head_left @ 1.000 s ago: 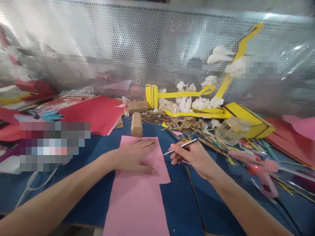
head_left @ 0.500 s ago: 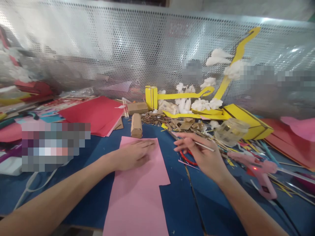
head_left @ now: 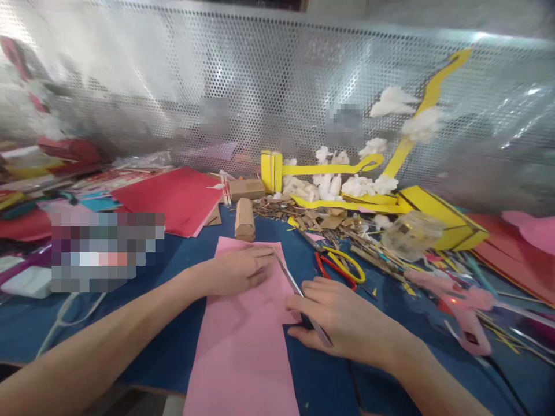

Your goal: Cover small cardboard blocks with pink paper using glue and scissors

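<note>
Perforated metal screen (head_left: 173,86) at the back, blue counter (head_left: 321,381) in front, and we're right over the work. Left hand (head_left: 236,270) lies open, palm down and fingers spread flat, pressing the far end of a long pink paper sheet (head_left: 243,346). That sheet's long axis runs straight away from the person, near edge to far. Along its right edge lies a slim silver tool (head_left: 288,273), slanting from far-left to near-right, its far tip pointing at the left hand's fingertips. Right hand (head_left: 342,320) is curled closed around the tool's near end, knuckles down by the paper's notched corner.

Half a second ago that right hand was raised over the clutter with the tool pointing right; now it has dropped to the paper's edge. The left hand has stayed put.

Round about: red paper sheets (head_left: 173,199) far left, a small brown cardboard block (head_left: 245,219) just beyond the pink sheet, red and yellow-handled scissors (head_left: 340,266) just past the right hand, a clear plastic jar (head_left: 411,231), and a pink glue gun (head_left: 463,306) far right.
</note>
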Motion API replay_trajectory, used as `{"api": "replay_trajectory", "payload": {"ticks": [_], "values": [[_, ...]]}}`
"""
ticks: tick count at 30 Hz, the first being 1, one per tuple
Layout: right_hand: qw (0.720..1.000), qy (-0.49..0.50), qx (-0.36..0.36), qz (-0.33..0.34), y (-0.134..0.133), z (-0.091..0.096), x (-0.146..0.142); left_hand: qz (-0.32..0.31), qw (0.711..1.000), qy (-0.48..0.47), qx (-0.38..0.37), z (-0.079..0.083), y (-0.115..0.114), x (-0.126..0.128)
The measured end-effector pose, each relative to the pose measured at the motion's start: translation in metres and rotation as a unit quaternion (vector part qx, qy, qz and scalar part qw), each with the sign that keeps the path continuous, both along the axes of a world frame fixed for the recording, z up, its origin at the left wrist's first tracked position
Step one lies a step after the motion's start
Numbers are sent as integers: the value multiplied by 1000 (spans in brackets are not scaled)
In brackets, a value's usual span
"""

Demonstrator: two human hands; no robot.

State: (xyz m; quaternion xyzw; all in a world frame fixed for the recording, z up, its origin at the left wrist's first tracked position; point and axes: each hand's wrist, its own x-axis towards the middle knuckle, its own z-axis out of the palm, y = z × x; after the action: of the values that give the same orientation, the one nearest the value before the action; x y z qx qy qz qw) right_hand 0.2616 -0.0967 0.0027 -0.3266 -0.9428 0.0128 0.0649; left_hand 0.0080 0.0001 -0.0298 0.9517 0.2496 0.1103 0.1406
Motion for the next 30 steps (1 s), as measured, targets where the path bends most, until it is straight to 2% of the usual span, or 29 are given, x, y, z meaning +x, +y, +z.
{"api": "replay_trajectory", "payload": {"ticks": [5,11,13,21,27,30], "values": [[998,-8,53,16,4,-8,3,19,997,59,-46,7,-6,0],[999,-14,-32,-29,1,9,8,43,989,103,-95,13,-8,3],[999,-14,-30,-30,0,10,8,43,989,104,-99,14,-9,3],[991,-11,125,52,1,-8,5,38,991,90,-89,12,-10,1],[982,-28,174,75,4,-10,3,34,992,99,-66,15,-12,2],[983,-25,163,78,5,-11,4,36,991,105,-68,15,-11,3]]}}
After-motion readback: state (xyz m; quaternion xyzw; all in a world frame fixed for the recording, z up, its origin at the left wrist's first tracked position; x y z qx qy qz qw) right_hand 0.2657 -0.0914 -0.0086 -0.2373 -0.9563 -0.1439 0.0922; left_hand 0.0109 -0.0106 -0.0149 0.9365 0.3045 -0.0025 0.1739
